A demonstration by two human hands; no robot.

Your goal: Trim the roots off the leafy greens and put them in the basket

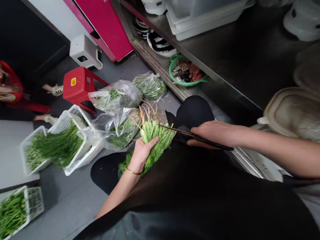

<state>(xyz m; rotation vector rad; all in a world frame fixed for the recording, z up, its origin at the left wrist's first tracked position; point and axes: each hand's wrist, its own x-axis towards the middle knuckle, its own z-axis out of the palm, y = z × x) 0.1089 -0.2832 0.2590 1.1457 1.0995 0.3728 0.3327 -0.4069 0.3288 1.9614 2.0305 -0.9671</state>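
Observation:
My left hand [143, 151], with a gold bracelet at the wrist, is closed around a bunch of leafy greens [161, 136]. Pale stems and thin brownish roots point away from me, while feathery leaves hang below the hand over my lap. My right hand [215, 133] grips a long, dark knife [178, 130], seen almost edge-on. Its tip lies across the stems just below the roots; whether it has cut into them I cannot tell. Plastic bags of greens [115, 94] lie on the floor just beyond the bunch.
White baskets [77, 160] of greens stand at left, with another basket [33, 202] nearer. Behind the bags is a red stool [75, 83]. A seated person [0, 82] is at far left. A metal shelf [216, 58] runs along the right, with a green colander [189, 82] beneath.

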